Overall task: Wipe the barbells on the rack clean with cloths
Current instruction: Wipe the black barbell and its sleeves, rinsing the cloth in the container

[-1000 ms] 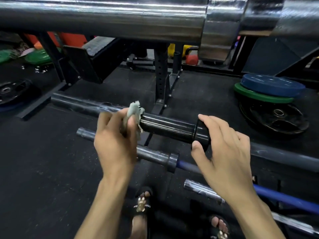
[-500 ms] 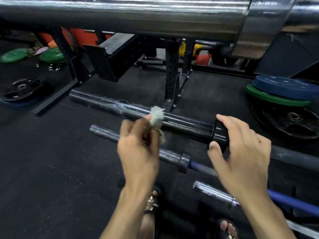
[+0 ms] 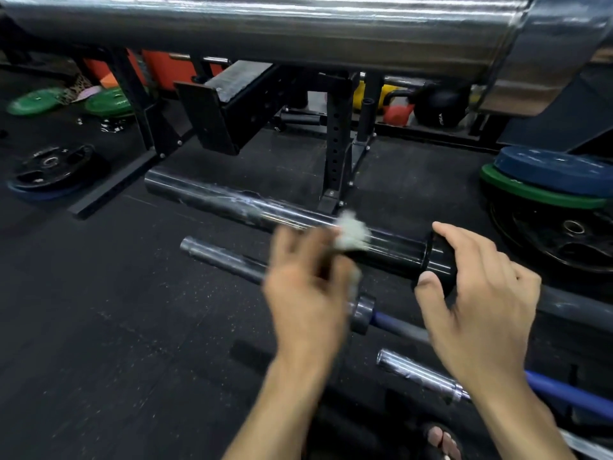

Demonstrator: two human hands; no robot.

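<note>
Left hand (image 3: pixel 308 293): motion-blurred; we see its grip curled round a pale cloth (image 3: pixel 351 234), pressing it on the black barbell sleeve (image 3: pixel 252 207).
Right hand (image 3: pixel 477 300): our grip is clamped on the sleeve's collar (image 3: pixel 434 257), fingers over the top, thumb on the near face.
Black barbell sleeve: lies level across the middle of the view, its free end to the left, with whitish streaks on the left part; the cloth sits just left of the collar.
Second barbell (image 3: pixel 225 258): a thinner grey sleeve just below the black one, ending in a collar with a blue shaft running right.
Third barbell (image 3: pixel 418 373): a chrome sleeve nearest us, also on a blue shaft.
Top barbell (image 3: pixel 265 31): a large chrome sleeve close to the camera, spanning the top.
Floor (image 3: pixel 99 327): dark rubber; a stack of blue, green and black plates (image 3: pixel 550 180) at right, a black plate (image 3: pixel 49 167) at left, green plates (image 3: pixel 106 102) far left.
Foot (image 3: pixel 442 439): toes in a sandal at the bottom edge.
</note>
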